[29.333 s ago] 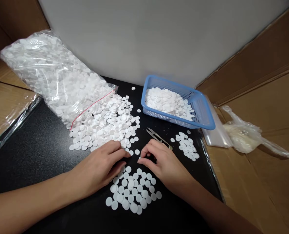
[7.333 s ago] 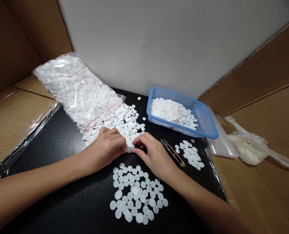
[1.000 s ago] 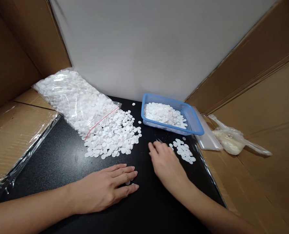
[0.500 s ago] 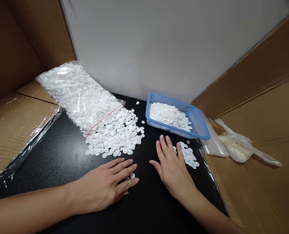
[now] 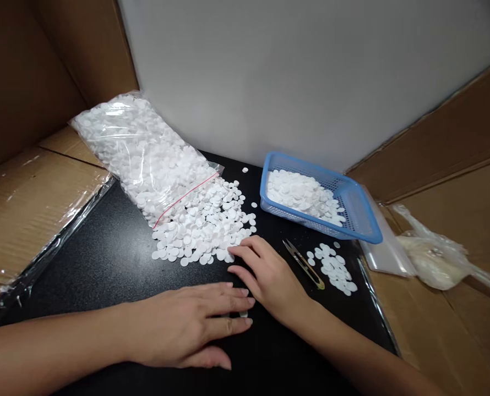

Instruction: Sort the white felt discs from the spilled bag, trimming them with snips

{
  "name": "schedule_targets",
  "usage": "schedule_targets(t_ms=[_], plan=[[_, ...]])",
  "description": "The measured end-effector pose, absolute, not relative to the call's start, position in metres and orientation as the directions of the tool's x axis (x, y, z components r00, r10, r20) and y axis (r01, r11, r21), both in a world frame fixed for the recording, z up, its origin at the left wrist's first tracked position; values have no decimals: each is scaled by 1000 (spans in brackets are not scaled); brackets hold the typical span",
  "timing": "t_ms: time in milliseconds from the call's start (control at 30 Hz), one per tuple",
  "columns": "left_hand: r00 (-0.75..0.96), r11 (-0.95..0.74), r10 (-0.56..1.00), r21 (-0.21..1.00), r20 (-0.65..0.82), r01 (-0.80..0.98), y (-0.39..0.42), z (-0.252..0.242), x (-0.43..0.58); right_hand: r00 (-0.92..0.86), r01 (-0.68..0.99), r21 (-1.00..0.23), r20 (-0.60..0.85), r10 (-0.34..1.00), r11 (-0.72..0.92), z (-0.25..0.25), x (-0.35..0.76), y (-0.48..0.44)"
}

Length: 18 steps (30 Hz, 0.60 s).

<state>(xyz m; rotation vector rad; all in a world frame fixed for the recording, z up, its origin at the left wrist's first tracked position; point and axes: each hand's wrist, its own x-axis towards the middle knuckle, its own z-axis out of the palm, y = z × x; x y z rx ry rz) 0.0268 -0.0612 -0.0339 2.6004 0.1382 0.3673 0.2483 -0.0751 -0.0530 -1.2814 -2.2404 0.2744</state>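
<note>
My left hand (image 5: 191, 322) lies flat on the black table (image 5: 104, 264), fingers stretched out, with a white disc (image 5: 243, 314) showing between two fingertips. My right hand (image 5: 265, 275) rests palm down with fingers apart, its fingertips touching the near edge of the loose pile of white discs (image 5: 206, 225). That pile spills from an open clear zip bag (image 5: 141, 154) full of discs. Thread snips (image 5: 305, 264) lie just right of my right hand. A small group of discs (image 5: 336, 267) lies beyond them.
A blue plastic basket (image 5: 364, 220) holding white discs stands at the back right. Cardboard panels (image 5: 22, 203) flank the table on both sides, the left one under clear film. A crumpled clear bag (image 5: 435, 256) and a flat bag lie on the right cardboard. A white wall stands behind.
My right hand has moved left from beside the small disc group to the edge of the big pile, uncovering the snips. My left hand stays flat. The spread-out discs seen earlier near me are gone.
</note>
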Motion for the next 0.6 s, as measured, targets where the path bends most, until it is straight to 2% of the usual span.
schedule_targets(t_ms=[67, 133, 233, 400, 600], plan=[[910, -864, 287, 491, 300, 110, -54, -36, 26, -423, 707, -456, 340, 840, 541, -57, 244, -78], [829, -851, 446, 446, 337, 277, -44, -41, 26, -415, 670, -519, 330, 847, 531, -59, 245, -81], [740, -797, 590, 383, 324, 468, -31, -48, 28, -335, 638, -636, 278, 900, 434, -59, 250, -84], [732, -764, 624, 413, 274, 496, -24, -51, 32, -284, 641, -687, 202, 937, 342, -57, 251, -81], [732, -788, 598, 405, 326, 463, -28, -44, 24, -308, 620, -711, 168, 936, 332, -55, 251, -80]])
